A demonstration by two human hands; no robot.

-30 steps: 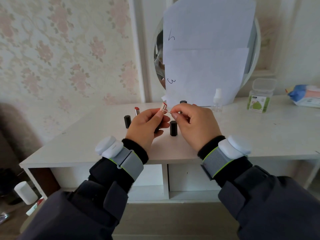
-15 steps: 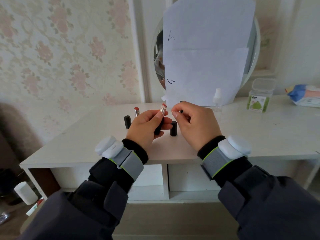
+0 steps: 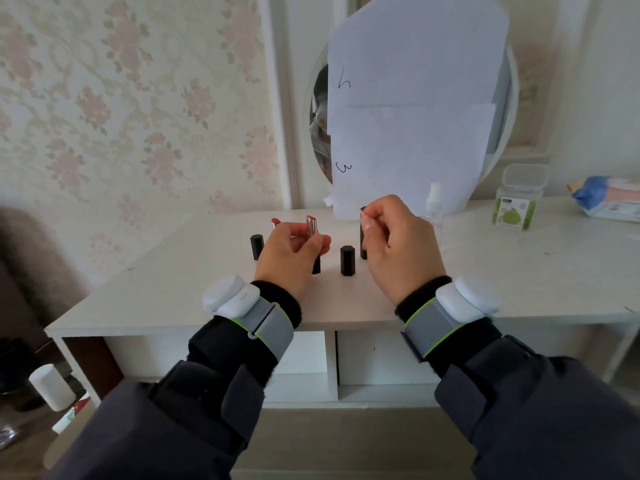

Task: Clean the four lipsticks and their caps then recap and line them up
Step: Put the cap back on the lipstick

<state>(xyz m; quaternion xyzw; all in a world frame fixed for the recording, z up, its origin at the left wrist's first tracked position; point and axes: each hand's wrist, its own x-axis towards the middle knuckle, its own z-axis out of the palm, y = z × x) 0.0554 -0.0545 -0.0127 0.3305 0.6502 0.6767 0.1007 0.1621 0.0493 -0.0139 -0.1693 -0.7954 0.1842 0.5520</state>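
Observation:
My left hand [image 3: 290, 259] grips an uncapped lipstick [image 3: 312, 226] upright, silver tube with a red tip, its black base below the fingers. My right hand [image 3: 398, 251] is a little to the right of it, apart from it, thumb and forefinger pinched on a thin swab that is almost hidden. Between the hands a black cap [image 3: 347, 260] stands on the white table [image 3: 166, 292]. A second black cap [image 3: 256, 247] stands left of my left hand. Behind that hand shows the red tip of another open lipstick [image 3: 276, 221]. A black lipstick [image 3: 362, 237] stands partly hidden behind my right fingers.
A round mirror covered with paper sheets [image 3: 415, 116] stands at the table's back. Right of it are a small clear spray bottle [image 3: 433, 204], a green-labelled plastic box [image 3: 517, 202] and a pack of wipes [image 3: 609, 199]. A white cylinder [image 3: 52, 386] stands on the floor at left.
My hands have drawn apart: the right hand pulled the swab away from the red tip to the right, and the left hand turned the lipstick more upright.

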